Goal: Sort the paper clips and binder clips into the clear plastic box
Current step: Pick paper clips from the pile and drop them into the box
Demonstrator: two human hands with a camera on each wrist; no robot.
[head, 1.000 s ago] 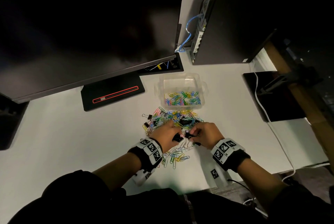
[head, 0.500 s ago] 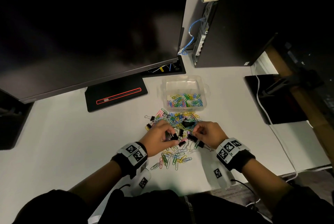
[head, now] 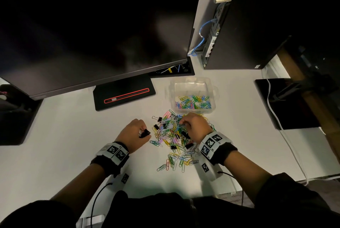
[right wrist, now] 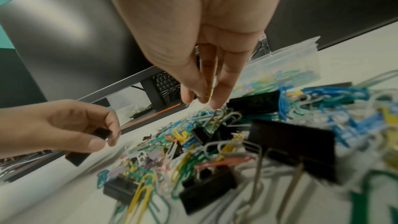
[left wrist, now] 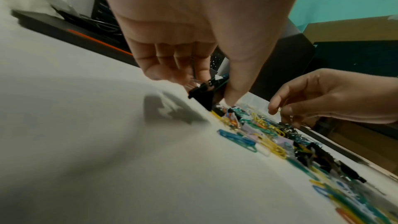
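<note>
The clips point(head: 173, 135) lie in a loose heap on the white desk point(head: 64, 144), just in front of the box point(head: 193, 96) — coloured paper clips tangled with black binder clips. A smaller scatter of paper clips point(head: 176, 161) trails toward the person's edge of the desk. The box is open-topped and holds a layer of coloured paper clips along its near side; its far half shows bare plastic.

The left hand point(head: 133, 134) is at the left edge of the heap, just above the desk. Its thumb and fingers are curled round black binder clips point(head: 145, 133), held clear of the surface; the left wrist view shows a black clip body pinched between thumb and fingertips.

The right hand point(head: 196, 128) is over the far right part of the heap, close to the box. Its thumb and fingertips are drawn together, pinching a thin wire-like piece point(right wrist: 210, 91) at the top of the heap — whether this is a paper clip or a binder clip's handle cannot be told.

Behind the box stand a monitor point(head: 92, 25) on a black base point(head: 123, 95) and a computer tower point(head: 257, 25). A black pad point(head: 287, 104) with a white cable point(head: 276, 117) across it lies at the right.
</note>
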